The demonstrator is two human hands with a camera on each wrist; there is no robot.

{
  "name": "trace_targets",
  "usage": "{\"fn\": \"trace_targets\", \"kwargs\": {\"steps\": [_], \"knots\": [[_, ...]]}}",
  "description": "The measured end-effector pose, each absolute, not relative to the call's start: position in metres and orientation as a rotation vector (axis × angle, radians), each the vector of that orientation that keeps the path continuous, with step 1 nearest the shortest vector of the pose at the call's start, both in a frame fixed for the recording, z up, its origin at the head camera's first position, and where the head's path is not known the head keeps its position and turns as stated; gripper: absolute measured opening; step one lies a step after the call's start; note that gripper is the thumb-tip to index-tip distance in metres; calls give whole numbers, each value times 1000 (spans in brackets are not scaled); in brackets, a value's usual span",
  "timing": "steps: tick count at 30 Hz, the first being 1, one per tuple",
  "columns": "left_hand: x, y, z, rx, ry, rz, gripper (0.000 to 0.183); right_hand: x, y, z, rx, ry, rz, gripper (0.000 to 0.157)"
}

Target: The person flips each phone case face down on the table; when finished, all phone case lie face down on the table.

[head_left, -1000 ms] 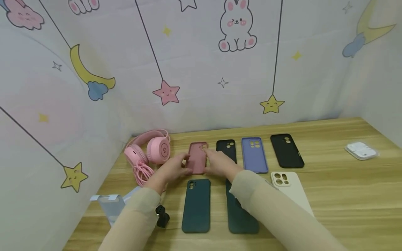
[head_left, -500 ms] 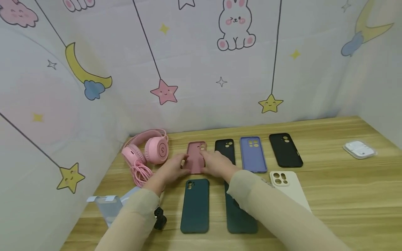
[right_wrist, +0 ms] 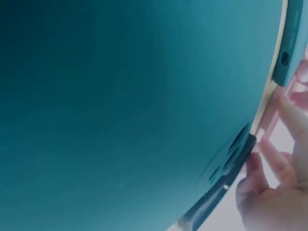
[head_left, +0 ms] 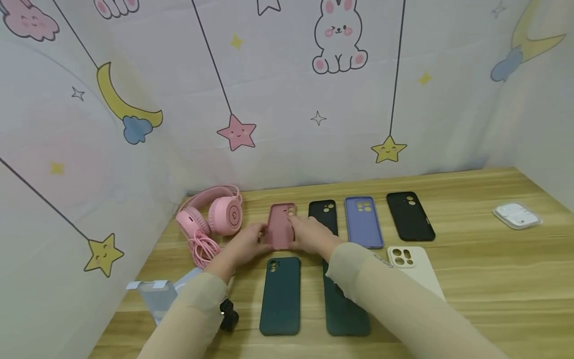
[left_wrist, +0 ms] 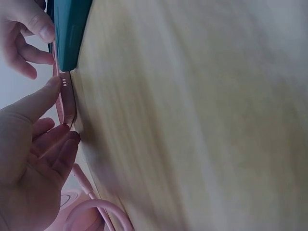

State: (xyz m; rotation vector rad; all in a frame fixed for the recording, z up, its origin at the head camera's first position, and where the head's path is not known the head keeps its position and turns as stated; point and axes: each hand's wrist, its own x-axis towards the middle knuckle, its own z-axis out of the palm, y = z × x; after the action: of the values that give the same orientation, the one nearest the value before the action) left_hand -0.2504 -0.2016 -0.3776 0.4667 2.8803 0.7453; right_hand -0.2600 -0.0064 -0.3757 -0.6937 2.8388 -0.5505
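Note:
A pink phone case [head_left: 280, 230] lies toward the back of the table, its inside facing up. My left hand [head_left: 245, 243] grips its left side; in the left wrist view the thumb touches the near edge and the other fingers reach the corner. On the opposite side my right hand [head_left: 312, 234] holds the case by its right edge. Right beside that hand is a black phone case [head_left: 324, 212], partly covered by it. Nearer to me lie a dark green phone case [head_left: 280, 296] and a second green one [head_left: 345, 311], partly under my right forearm.
Pink headphones [head_left: 225, 215] with a coiled cable sit left. A purple case [head_left: 363, 222], another black case [head_left: 410, 217] and a cream case [head_left: 419, 271] lie right. Boxed white earphones [head_left: 516, 215] are farther right. A clear bag [head_left: 157, 296] and small black object [head_left: 228, 319] flank my left forearm.
The view has shifted slightly with the head. Both hands stay at the pink phone case, which shows no clear movement on the table.

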Motion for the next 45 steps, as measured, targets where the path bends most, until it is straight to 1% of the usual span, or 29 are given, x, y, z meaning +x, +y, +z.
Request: {"fn": "trace_targets", "kwargs": {"steps": [13,17,25,30,34,38,45], "knots": [[-249,-202,-377,484,2891,738,52,-263,-3,-374,-711,2811,-584,79],[-250,-204,-379,506,2905,714,50,-265,-5,-375,-762,2811,-566,78],[-249,-205,-376,510,2899,760,51,-267,-4,-376,-765,2810,-583,84],[-248,-204,-372,453,2880,825,51,-267,-1,-374,-740,2798,-632,84],[-249,-203,-369,475,2874,840,50,-267,0,-373,-738,2790,-636,83],[-250,-203,-365,529,2884,854,52,-267,1,-372,-760,2804,-620,88],[-249,-201,-363,664,2962,831,53,-269,6,-370,-781,2724,-748,101]]}}
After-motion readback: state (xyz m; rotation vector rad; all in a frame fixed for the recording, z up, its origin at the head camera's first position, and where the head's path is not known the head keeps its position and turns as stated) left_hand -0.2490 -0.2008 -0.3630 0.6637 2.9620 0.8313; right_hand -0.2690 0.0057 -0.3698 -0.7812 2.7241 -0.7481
